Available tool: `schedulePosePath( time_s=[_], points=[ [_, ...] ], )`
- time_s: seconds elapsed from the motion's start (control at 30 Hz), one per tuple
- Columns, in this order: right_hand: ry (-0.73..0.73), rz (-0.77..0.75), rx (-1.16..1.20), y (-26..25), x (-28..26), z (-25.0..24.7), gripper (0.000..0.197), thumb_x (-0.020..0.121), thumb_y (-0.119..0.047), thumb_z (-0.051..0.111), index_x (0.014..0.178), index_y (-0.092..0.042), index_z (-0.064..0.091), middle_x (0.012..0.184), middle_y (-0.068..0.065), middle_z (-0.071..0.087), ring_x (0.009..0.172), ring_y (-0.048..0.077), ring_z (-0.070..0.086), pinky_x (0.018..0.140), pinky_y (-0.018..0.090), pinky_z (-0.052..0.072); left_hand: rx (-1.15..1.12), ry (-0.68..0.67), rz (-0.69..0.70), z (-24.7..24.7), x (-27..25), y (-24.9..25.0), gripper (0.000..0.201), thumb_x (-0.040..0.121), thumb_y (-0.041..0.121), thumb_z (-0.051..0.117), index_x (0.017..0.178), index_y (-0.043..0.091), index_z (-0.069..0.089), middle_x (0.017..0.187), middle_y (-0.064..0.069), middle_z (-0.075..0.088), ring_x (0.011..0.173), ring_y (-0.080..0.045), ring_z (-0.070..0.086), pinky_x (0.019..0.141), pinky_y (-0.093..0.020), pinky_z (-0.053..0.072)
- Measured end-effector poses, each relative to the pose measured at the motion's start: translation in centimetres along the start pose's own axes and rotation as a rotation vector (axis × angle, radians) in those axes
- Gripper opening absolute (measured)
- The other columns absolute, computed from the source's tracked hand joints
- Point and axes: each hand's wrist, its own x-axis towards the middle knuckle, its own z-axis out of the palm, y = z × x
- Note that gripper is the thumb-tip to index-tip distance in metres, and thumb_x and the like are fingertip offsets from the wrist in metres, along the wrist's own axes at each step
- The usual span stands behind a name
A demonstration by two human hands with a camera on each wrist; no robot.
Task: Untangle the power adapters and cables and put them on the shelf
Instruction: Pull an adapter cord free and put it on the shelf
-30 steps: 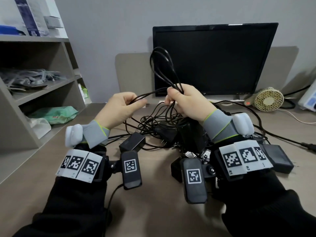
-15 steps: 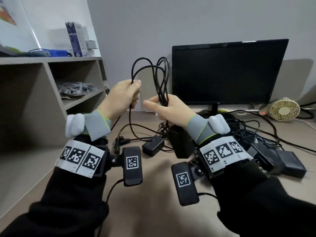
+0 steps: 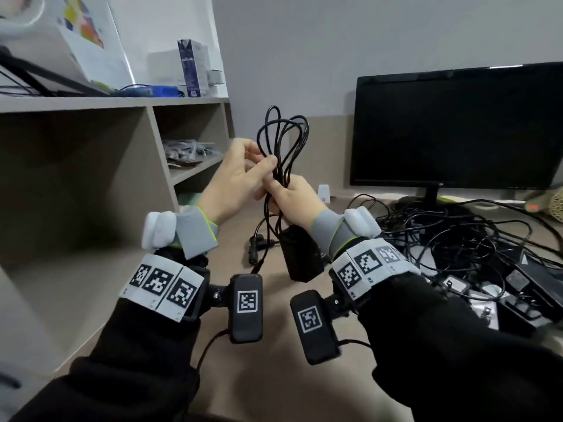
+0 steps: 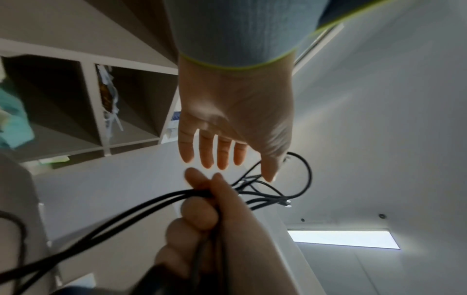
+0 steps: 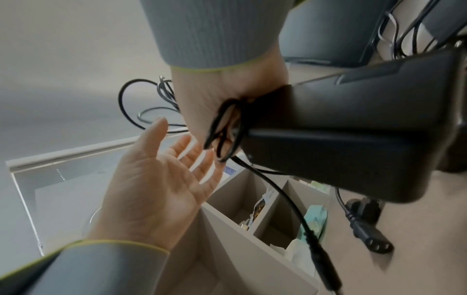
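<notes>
A grey shelf unit (image 3: 158,141) stood to the left of the desk (image 3: 274,336), with boxes (image 3: 190,68) on its top board and clear packets (image 3: 185,149) lodged in an upper compartment. A dark monitor (image 3: 457,126) was set against the wall to the right, and a heap of tangled cables and adapters (image 3: 475,257) was spread on the desk below it, well apart from the shelf. A small fan (image 3: 556,205) was cut off at the right edge.

Between the shelf and the monitor, a coiled black cable (image 3: 281,141) was held up above the desk. The bundle was gripped by the right hand (image 3: 292,197), whose fingers (image 4: 199,217) were curled round the gathered strands, the loops standing up above the fist. A black power adapter (image 3: 301,254) was hung from the same bundle just below the right hand, clear of the desk; in the right wrist view its body (image 5: 353,123) was seen lying against the wrist. Loose plug ends (image 3: 259,242) trailed beside it.

The left hand (image 3: 234,181) was held just beside the bundle with fingers (image 4: 209,151) straight and spread, and nothing was grasped by it; its thumb (image 3: 263,167) lay close against the strands, though contact could not be told.
</notes>
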Motion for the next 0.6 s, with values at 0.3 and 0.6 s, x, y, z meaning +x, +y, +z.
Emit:
schedulePosePath(
  time_s=[0.3,0.6],
  points=[
    [-0.007,0.026,0.319,1.4,4.8,5.6,0.031,0.101,-0.028,0.040,0.075,-0.014,0.048,0.061,-0.001,0.049,0.042,0.001,0.046,0.043,0.016,0.035,-0.151,-0.118,-0.354,-2.2,1.0,-7.3,0.061,0.068,0.056,0.061,0.104,0.008,0.050,0.081,-0.010,0.049,0.073,-0.025,0.049,0.062,-0.036,0.042],
    [-0.029,0.014,0.440,1.2,6.8,8.2,0.024,0.103,-0.019,0.037,0.086,-0.007,0.049,0.067,-0.003,0.048,0.053,0.001,0.046,0.044,0.007,0.035,0.089,-0.086,-0.227,-4.9,1.7,-9.0,0.049,0.061,0.069,0.056,0.090,0.030,0.051,0.070,0.017,0.047,0.052,0.003,0.044,0.052,-0.020,0.037]
  ],
)
